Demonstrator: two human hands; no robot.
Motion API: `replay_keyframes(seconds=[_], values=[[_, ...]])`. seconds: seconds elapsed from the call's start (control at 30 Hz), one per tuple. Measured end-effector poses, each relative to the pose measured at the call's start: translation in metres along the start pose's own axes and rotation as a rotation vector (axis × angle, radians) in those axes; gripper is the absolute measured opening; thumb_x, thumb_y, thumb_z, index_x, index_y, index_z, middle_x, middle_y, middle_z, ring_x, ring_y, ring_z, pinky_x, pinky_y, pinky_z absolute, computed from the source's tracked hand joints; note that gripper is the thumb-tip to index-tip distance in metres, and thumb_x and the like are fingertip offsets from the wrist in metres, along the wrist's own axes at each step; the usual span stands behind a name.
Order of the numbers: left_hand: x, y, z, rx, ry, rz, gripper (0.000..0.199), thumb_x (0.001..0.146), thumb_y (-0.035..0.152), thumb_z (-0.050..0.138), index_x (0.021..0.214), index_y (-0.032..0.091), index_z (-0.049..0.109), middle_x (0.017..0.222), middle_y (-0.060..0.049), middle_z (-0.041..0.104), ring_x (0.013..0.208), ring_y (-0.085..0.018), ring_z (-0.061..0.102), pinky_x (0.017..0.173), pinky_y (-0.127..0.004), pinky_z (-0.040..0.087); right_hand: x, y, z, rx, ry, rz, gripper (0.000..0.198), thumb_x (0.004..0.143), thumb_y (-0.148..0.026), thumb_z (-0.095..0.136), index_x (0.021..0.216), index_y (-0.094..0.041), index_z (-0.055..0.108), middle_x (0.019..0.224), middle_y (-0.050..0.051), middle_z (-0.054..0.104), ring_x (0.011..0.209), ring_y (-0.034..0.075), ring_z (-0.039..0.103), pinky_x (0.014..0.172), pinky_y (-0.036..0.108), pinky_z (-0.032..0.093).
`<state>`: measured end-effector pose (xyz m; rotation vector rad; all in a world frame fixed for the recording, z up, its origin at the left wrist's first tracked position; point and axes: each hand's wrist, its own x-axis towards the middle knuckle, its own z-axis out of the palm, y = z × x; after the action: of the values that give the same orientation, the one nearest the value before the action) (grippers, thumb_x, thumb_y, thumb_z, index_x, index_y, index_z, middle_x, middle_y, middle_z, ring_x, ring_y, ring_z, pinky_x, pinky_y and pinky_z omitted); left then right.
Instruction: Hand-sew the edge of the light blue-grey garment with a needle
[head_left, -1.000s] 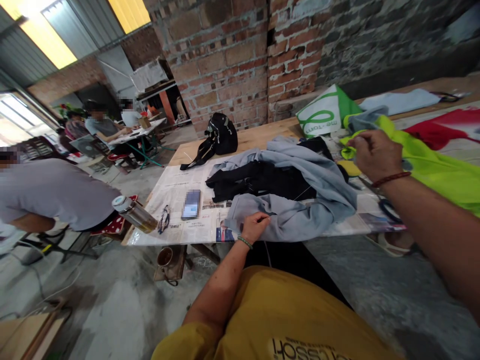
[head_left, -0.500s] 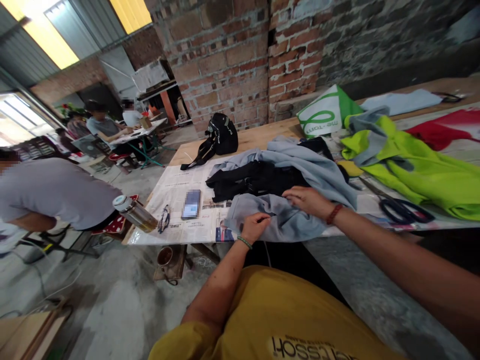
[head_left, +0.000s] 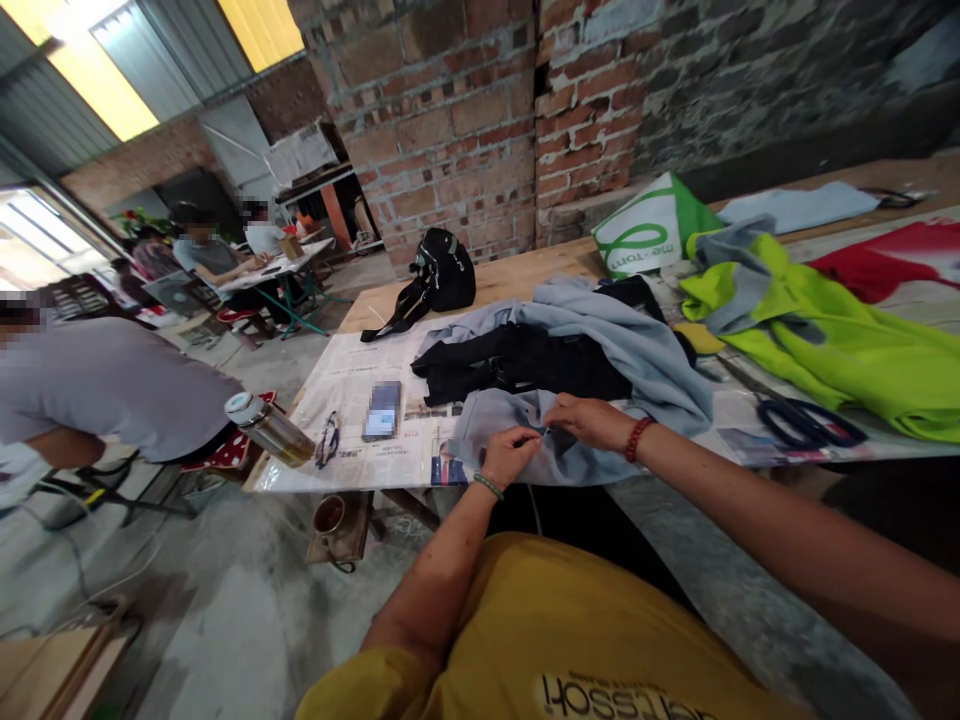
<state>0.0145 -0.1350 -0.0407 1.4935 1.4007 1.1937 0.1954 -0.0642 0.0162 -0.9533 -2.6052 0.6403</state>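
Grey cloth point(head_left: 660, 365) lies along the table point(head_left: 517, 262)'s near edge — left hand point(head_left: 508, 459) pinching it, right hand point(head_left: 589, 419) narrowed beside, contents too small to tell — probably soft, light, limp, best held close to the pinch.

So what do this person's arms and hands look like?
The ungloved left hand has a green beaded bracelet at its wrist; the ungloved right hand, a dark red bracelet. The left arm has a short mustard-yellow fabric sleeve; none shows on the right.
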Motion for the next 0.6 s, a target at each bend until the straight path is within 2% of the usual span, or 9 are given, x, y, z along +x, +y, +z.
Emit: replay_keyframes(seconds=[0.23, 0.37, 0.5, 0.6], values=[[0.000, 0.001, 0.000, -0.006, -0.017, 0.037, 0.017, 0.074, 0.027, 0.062, 0.082, 0.016, 0.072, 0.078, -0.002, 0.071, 0.074, -0.014, 0.060, 0.072, -0.026, 0.050, 0.005, -0.004, -0.001, 0.207, -0.038, 0.015, 0.022, 0.078, -0.014, 0.049, 0.075, -0.021, 0.069, 0.079, 0.004, 0.059, 0.073, 0.015, 0.054, 0.072, 0.028, 0.044], [0.000, 0.000, 0.000, -0.005, -0.034, 0.077, 0.016, 0.076, 0.026, 0.061, 0.082, 0.016, 0.072, 0.082, -0.003, 0.071, 0.078, -0.015, 0.062, 0.077, -0.027, 0.050, 0.006, -0.008, -0.003, 0.323, -0.107, 0.139, 0.024, 0.080, -0.016, 0.045, 0.085, -0.019, 0.068, 0.081, 0.004, 0.064, 0.057, 0.011, 0.054, 0.057, 0.025, 0.045], [0.001, -0.001, -0.001, 0.019, -0.020, 0.091, 0.016, 0.077, 0.027, 0.060, 0.083, 0.018, 0.072, 0.083, -0.002, 0.071, 0.078, -0.015, 0.062, 0.077, -0.027, 0.050, 0.010, -0.014, -0.001, 0.433, -0.121, 0.302, 0.024, 0.081, -0.021, 0.047, 0.093, -0.018, 0.067, 0.053, -0.001, 0.059, 0.046, 0.011, 0.054, 0.049, 0.021, 0.041], [0.000, -0.001, -0.001, 0.023, -0.025, 0.098, 0.016, 0.077, 0.026, 0.060, 0.083, 0.017, 0.072, 0.083, -0.002, 0.072, 0.079, -0.015, 0.062, 0.077, -0.027, 0.050, 0.014, -0.019, 0.004, 0.563, -0.112, 0.388, 0.018, 0.078, -0.020, 0.050, 0.089, -0.018, 0.065, 0.050, -0.004, 0.058, 0.041, 0.009, 0.053, 0.044, 0.020, 0.037]])
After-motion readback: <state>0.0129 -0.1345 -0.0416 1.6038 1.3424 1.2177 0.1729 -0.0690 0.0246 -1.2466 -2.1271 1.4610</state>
